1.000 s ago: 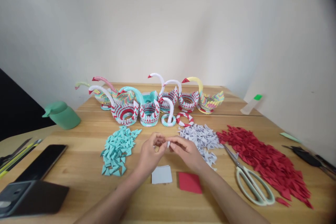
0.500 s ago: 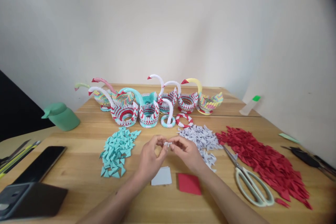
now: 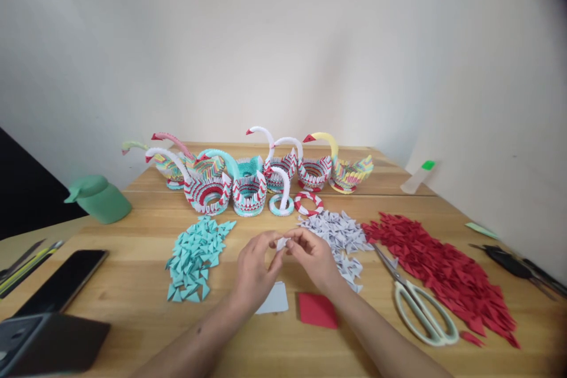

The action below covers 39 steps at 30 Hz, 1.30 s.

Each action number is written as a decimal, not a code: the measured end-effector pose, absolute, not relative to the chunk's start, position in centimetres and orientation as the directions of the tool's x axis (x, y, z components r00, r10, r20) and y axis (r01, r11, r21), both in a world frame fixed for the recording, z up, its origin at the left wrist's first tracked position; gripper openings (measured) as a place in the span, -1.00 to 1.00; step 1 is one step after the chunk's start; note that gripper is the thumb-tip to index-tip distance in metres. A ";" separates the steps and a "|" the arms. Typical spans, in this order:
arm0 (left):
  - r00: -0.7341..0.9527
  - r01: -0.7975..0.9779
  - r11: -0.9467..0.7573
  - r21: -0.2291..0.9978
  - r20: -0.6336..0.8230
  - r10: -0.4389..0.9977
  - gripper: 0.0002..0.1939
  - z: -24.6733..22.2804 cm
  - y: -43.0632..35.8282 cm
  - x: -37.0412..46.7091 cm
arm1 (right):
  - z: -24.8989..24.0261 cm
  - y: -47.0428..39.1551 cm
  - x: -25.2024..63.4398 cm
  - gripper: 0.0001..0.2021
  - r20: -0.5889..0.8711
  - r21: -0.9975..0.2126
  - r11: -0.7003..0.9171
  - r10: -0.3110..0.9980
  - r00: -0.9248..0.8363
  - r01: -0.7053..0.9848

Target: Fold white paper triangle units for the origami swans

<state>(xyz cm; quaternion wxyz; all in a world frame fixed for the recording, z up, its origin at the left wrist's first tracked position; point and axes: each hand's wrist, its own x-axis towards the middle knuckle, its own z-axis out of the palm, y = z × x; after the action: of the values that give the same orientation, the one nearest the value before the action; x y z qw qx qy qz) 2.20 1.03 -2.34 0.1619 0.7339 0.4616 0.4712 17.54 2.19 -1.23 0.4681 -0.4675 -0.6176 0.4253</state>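
Between my fingertips is a small piece of white folded paper [image 3: 282, 243]. My left hand [image 3: 257, 261] pinches it from the left, and my right hand [image 3: 312, 257] pinches its right edge. Below my hands lie a stack of white paper slips [image 3: 273, 300] and a stack of red paper slips [image 3: 317, 310]. A heap of pale grey-white folded triangles [image 3: 339, 231] is just beyond my right hand. Turquoise folded triangles [image 3: 194, 260] are piled left of my left hand.
Paper swans [image 3: 208, 195] stand in rows at the back, with a red and white paper ring [image 3: 309, 204] in front. At right are scissors [image 3: 423, 310], red triangles [image 3: 443, 266] and a glue bottle [image 3: 419, 177]. A green jug [image 3: 100, 201], a phone [image 3: 64, 280] and a dark box [image 3: 53, 342] are left.
The white paper has turned between my fingers and now shows a flatter, pointed face. Both hands stay nearly in place; the whole view has shifted slightly.
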 end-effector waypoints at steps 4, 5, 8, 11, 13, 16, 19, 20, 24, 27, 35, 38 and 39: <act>0.109 0.528 -0.492 0.693 0.519 0.848 -0.74 -2.6 1.2 2.1 | -1.2 2.2 17.5 -0.84 0.150 -0.974 0.173 0.976 -0.156 0.148; 0.111 0.528 -0.492 0.693 0.518 0.848 -0.74 -2.6 1.2 2.1 | -1.2 2.2 17.5 -0.84 0.153 -0.970 0.180 0.975 -0.162 0.164; 0.126 0.531 -0.502 0.683 0.522 0.843 -0.71 -2.7 1.2 2.0 | -1.3 2.2 17.5 -0.84 0.166 -0.964 0.196 0.971 -0.170 0.179; 0.136 0.508 -0.514 0.692 0.525 0.840 -0.72 -2.3 1.0 2.0 | -1.4 2.2 17.6 -0.85 0.164 -0.973 0.184 0.976 -0.143 0.137; 0.120 0.437 -0.482 0.759 0.482 0.868 -0.70 -1.9 1.0 2.0 | -1.4 2.3 17.6 -0.86 0.163 -0.975 0.177 0.980 -0.111 0.136; 0.084 0.279 -0.352 0.894 0.342 0.936 -0.69 -1.5 1.2 1.9 | -1.1 2.4 17.7 -0.86 0.168 -0.972 0.175 0.984 -0.061 0.154; 0.140 0.225 -0.273 0.935 0.246 0.959 -0.76 -1.4 1.5 1.9 | -1.0 2.3 17.7 -0.85 0.181 -0.970 0.183 0.983 -0.029 0.158; 0.164 0.224 -0.269 0.937 0.235 0.958 -0.78 -1.4 1.6 2.0 | -1.0 2.3 17.7 -0.85 0.186 -0.969 0.188 0.982 -0.027 0.161; 0.155 0.220 -0.279 0.935 0.249 0.956 -0.80 -1.4 1.5 2.2 | -1.4 2.1 17.4 -0.87 0.218 -0.948 0.219 0.975 -0.031 0.232; 0.119 0.240 -0.293 0.925 0.272 0.955 -0.82 -1.4 1.4 2.1 | -1.9 2.0 17.2 -0.77 0.254 -0.928 0.254 0.967 -0.038 0.274; 0.083 0.255 -0.311 0.916 0.300 0.950 -0.81 -1.7 1.5 2.0 | -2.1 1.6 17.0 -0.75 0.316 -0.876 0.336 0.942 -0.112 0.346; 0.060 0.169 -0.227 0.959 0.220 0.974 -0.83 -1.7 1.8 2.1 | -2.1 1.5 16.7 -0.78 0.284 -0.904 0.300 0.954 -0.095 0.306; 0.055 0.129 -0.194 0.972 0.189 0.980 -0.84 -1.7 1.9 2.1 | -2.1 1.4 16.6 -0.79 0.270 -0.915 0.285 0.958 -0.094 0.285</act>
<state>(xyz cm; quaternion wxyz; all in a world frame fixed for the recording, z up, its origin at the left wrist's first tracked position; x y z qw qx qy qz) 2.10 1.91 -1.70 0.4254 0.5888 0.4710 0.5006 16.62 1.45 -2.14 0.4722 -0.4798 -0.6479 0.3564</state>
